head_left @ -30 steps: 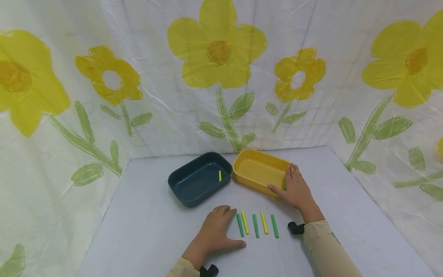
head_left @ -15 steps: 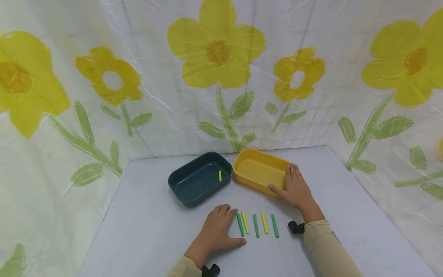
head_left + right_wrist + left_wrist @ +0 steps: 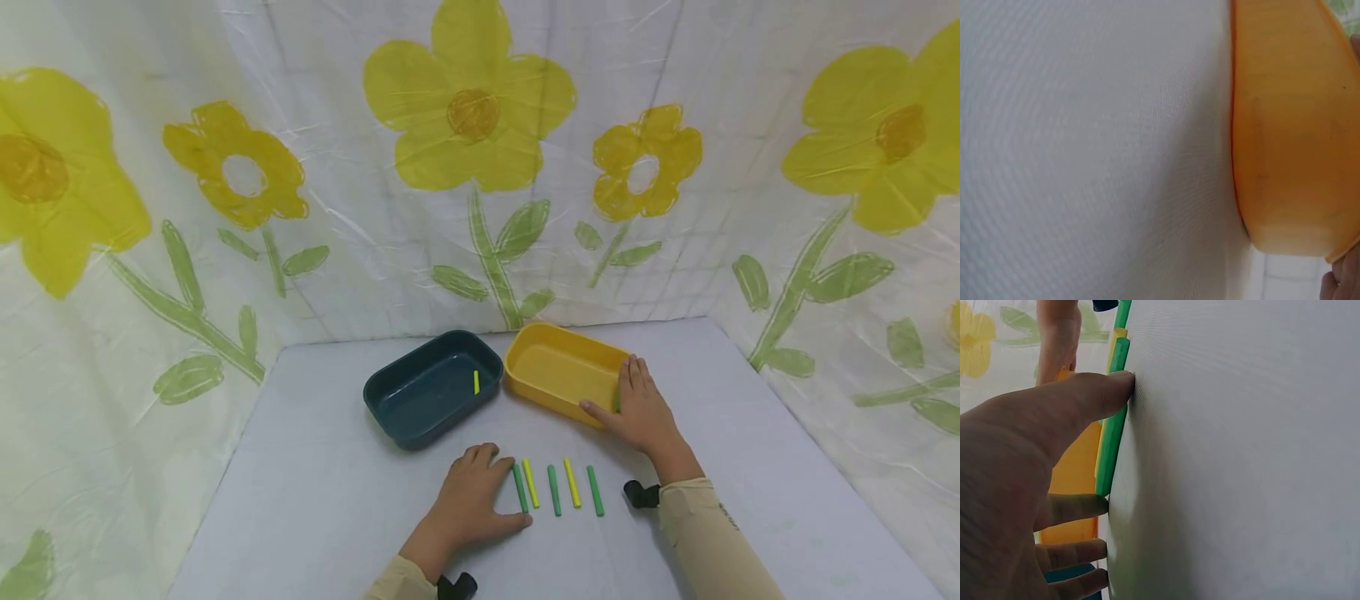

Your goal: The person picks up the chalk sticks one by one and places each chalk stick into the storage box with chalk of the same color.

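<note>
My left hand point(image 3: 471, 500) rests low on the table with fingers spread. Its thumb and index finger lie by the two ends of the leftmost green stick point(image 3: 521, 488); in the left wrist view the thumb crosses in front of that green stick point(image 3: 1112, 444) and the index tip is close to its far end. To its right lie more short sticks, including a yellow stick point(image 3: 531, 483) and another green stick point(image 3: 554, 490). My right hand point(image 3: 641, 408) rests with fairly straight fingers across the near right corner of the yellow tray point(image 3: 551, 402), partly hiding a green piece point(image 3: 618, 402) there.
A dark blue tray point(image 3: 390, 421) stands left of the yellow one, with a yellow stick point(image 3: 476, 382) inside. Another yellow stick point(image 3: 572, 482) and green stick point(image 3: 596, 490) complete the row. A flower-printed sheet point(image 3: 375, 267) hangs behind the white table point(image 3: 300, 483).
My left hand stays nearly still; its thumb has shifted slightly upward, nearer the leftmost green stick's lower end. My right hand, the trays and the sticks keep their places.
</note>
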The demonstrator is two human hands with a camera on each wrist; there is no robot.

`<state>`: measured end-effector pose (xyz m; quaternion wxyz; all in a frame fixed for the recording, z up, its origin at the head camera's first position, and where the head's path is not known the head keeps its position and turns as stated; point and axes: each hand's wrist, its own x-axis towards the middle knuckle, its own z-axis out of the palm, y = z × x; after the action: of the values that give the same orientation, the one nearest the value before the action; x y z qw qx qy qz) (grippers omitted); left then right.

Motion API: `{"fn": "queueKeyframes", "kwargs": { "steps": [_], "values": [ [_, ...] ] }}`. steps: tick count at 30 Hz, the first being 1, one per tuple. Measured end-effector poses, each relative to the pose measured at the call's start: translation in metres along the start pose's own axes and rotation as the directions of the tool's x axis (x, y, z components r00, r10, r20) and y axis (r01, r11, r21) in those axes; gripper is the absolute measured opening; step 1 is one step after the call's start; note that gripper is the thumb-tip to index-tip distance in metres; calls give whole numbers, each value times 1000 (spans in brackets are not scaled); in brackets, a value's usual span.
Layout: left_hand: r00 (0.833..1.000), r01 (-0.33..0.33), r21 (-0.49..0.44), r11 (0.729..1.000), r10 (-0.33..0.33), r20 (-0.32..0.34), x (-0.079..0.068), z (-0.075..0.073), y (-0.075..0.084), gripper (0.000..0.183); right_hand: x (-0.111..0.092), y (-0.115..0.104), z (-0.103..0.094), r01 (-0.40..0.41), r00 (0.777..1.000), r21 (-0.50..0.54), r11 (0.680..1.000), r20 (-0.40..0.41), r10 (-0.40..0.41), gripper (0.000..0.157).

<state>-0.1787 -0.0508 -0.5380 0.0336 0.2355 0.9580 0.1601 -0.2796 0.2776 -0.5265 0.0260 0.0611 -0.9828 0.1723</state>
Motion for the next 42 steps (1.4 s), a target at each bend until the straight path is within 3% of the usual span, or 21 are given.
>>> {"fn": "queueKeyframes", "kwargs": {
  "steps": [13,28,42],
  "values": [
    [1000,7,-6,1000,-7,0,1,0,-2,81,-1,0,1,-6,1000,1,1000,9,6,130],
    [1000,0,-76,997,1,9,2,-2,-5,80,-1,-6,-2,-14,1000,16,1000,-2,15,131],
    [1000,-18,-128,992,15,-25,5,-8,-9,78,-1,-6,-2,-6,1000,-19,1000,-13,6,130]
  ]
}}
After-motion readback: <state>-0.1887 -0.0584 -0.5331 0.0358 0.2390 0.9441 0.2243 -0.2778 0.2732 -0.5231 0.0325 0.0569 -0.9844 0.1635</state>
